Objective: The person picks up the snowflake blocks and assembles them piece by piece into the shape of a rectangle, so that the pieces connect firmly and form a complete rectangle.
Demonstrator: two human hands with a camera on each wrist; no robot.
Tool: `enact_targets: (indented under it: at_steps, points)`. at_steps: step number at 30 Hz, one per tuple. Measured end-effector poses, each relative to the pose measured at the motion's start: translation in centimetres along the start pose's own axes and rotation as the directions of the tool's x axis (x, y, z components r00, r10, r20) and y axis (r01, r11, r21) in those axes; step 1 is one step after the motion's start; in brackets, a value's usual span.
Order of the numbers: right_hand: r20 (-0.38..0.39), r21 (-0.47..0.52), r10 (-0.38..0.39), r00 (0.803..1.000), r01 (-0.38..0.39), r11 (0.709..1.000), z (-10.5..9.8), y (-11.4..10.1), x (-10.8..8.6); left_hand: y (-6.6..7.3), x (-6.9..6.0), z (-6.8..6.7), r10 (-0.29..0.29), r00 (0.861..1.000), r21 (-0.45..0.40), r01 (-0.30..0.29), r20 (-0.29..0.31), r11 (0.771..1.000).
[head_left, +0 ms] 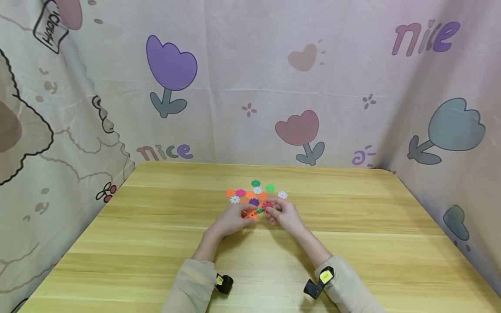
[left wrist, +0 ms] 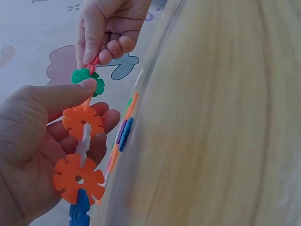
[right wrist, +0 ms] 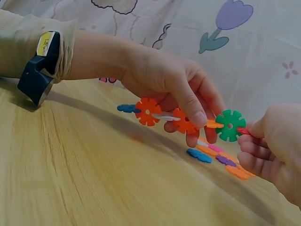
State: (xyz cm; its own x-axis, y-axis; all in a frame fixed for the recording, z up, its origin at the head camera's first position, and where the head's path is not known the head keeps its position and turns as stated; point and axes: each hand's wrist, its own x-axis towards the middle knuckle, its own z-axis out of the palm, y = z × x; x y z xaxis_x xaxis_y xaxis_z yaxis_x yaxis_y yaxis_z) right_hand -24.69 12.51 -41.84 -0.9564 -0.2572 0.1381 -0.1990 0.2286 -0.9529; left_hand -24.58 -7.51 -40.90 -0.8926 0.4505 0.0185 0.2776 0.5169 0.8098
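My left hand [head_left: 233, 218] holds a chain of plastic snowflake discs above the table, its thumb near a green disc [left wrist: 96, 85] at the chain's end. From there the chain runs through an orange disc [right wrist: 213, 124], another orange disc [left wrist: 83, 121], a white disc [right wrist: 166, 116] and one more orange disc [right wrist: 148, 112] to a blue disc [right wrist: 127, 108]. My right hand [head_left: 287, 216] pinches a red disc [right wrist: 243, 131], whose edge meets the green one; its fingers hide part of it. Whether the red disc is fully slotted in, I cannot tell.
Loose discs lie on the wooden table [head_left: 156, 243] beyond the hands, among them a dark green [head_left: 255, 183], a light green [head_left: 270, 188], a white [head_left: 282, 194] and a blue one [right wrist: 199, 155]. A printed curtain [head_left: 235, 56] hangs behind the table.
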Motion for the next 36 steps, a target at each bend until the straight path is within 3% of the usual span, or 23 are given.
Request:
enact_targets:
  at_steps: [7, 10, 16, 24, 36]
  points:
    - [0.06, -0.026, -0.023, 0.998, 0.024, 0.999, 0.0, -2.1, -0.9, -0.4, 0.3, 0.1, -0.001, 1.0, -0.039, 0.001, 0.016, 0.999]
    - [0.064, -0.009, -0.005, 0.998, 0.005, 1.0, 0.0, -2.0, -0.8, -0.5, 0.3, 0.1, 0.006, 1.0, -0.076, -0.005, 0.025, 0.997]
    - [0.038, 0.071, 0.045, 0.998, -0.047, 0.996, -0.1, -0.1, 0.1, -0.5, 0.2, 0.2, 0.021, 0.999, -0.158, -0.015, 0.033, 0.987]
    - [-0.002, 0.051, 0.05, 0.999, -0.05, 0.997, 0.5, 0.1, 0.7, 0.0, 0.3, 0.5, -0.008, 1.0, -0.18, 0.012, 0.021, 0.984]
    - [-0.069, 0.052, 0.044, 0.997, -0.04, 0.998, 0.3, 0.6, 1.4, 0.1, 0.7, 0.9, -0.045, 0.998, -0.294, 0.031, -0.039, 0.955]
